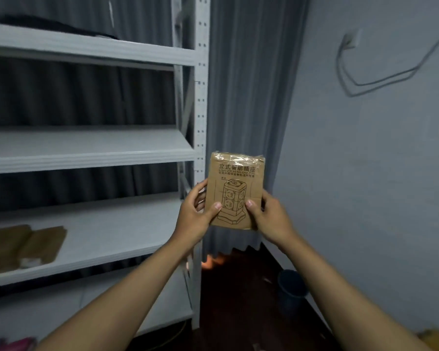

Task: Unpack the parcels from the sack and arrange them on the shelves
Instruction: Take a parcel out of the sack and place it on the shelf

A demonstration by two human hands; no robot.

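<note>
Centre frame: one brown box (235, 191) printed "立式智能插座", gripped by left hand (194, 214) and right hand (270, 216); two parcels (23, 245) lower left on shelf (107, 231).

Fingers of left hand (197, 214) and right hand (269, 216) mostly hidden behind cardboard box (235, 190). Brown parcels (23, 245) on shelf (107, 224) blurred, cut by left edge. Small print on box illegible. Dark bucket (292, 287) on floor indistinct.

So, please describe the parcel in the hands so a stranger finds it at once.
Start at the white shelf unit; just right of its front post, the left hand and right hand hold a brown cardboard parcel upright. Unlike the flat brown parcels on the shelf, it shows a printed socket-tower drawing.
</note>
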